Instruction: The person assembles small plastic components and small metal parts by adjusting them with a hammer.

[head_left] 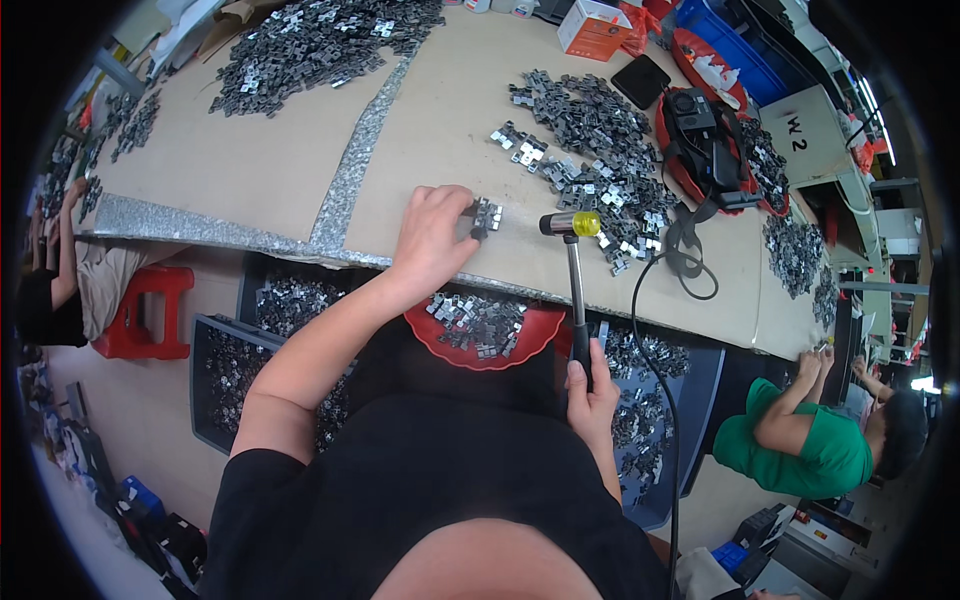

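Observation:
My left hand (432, 235) rests at the near edge of the table, fingers and thumb curled round a small cluster of metal parts (487, 216). They look like little silver and dark clips or hinges; my fingers hide some of them. My right hand (594, 392) grips the black handle of a mallet (576, 290). Its head stands above the table's edge, with a metal barrel and a yellow face on the right. Below the edge, in front of my body, a red scalloped tray (483, 358) holds more such metal parts.
Heaps of metal parts (590, 125) cover the table's right side, with another pile (300, 55) far left. A black device (705, 130) trails a cable (640, 300) past my right hand. Grey bins (215, 425) flank me. A person in green (800, 440) works at right.

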Action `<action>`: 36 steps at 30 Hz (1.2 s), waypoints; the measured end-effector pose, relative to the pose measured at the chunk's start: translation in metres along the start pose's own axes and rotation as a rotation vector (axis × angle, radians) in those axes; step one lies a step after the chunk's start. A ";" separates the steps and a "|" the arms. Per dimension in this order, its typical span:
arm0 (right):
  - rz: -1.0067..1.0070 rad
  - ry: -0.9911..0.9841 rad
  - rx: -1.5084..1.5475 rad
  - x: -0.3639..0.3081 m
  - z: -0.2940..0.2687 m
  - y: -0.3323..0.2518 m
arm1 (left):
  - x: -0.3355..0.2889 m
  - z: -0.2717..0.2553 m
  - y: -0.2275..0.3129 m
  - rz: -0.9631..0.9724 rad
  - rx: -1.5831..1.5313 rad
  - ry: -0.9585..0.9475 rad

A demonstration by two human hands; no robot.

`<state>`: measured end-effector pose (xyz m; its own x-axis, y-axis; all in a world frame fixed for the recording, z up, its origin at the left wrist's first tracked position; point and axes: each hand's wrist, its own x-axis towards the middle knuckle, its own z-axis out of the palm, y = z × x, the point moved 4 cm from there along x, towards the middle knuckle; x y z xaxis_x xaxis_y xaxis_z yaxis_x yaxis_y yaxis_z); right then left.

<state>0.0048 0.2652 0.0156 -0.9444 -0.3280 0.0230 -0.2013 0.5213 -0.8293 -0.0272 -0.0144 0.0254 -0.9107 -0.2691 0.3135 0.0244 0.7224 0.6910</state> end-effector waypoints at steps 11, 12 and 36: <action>-0.025 -0.015 -0.071 0.002 0.001 -0.009 | 0.003 0.005 -0.007 -0.014 -0.227 -0.098; -0.081 -0.004 -0.122 0.001 0.000 -0.009 | 0.004 0.011 -0.003 -0.012 -0.233 -0.100; -0.094 0.022 -0.306 0.000 -0.011 -0.021 | 0.000 0.024 0.020 0.089 -0.118 -0.121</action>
<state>0.0065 0.2632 0.0390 -0.9226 -0.3707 0.1065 -0.3537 0.7033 -0.6166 -0.0369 0.0156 0.0237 -0.9457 -0.1237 0.3006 0.1485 0.6581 0.7381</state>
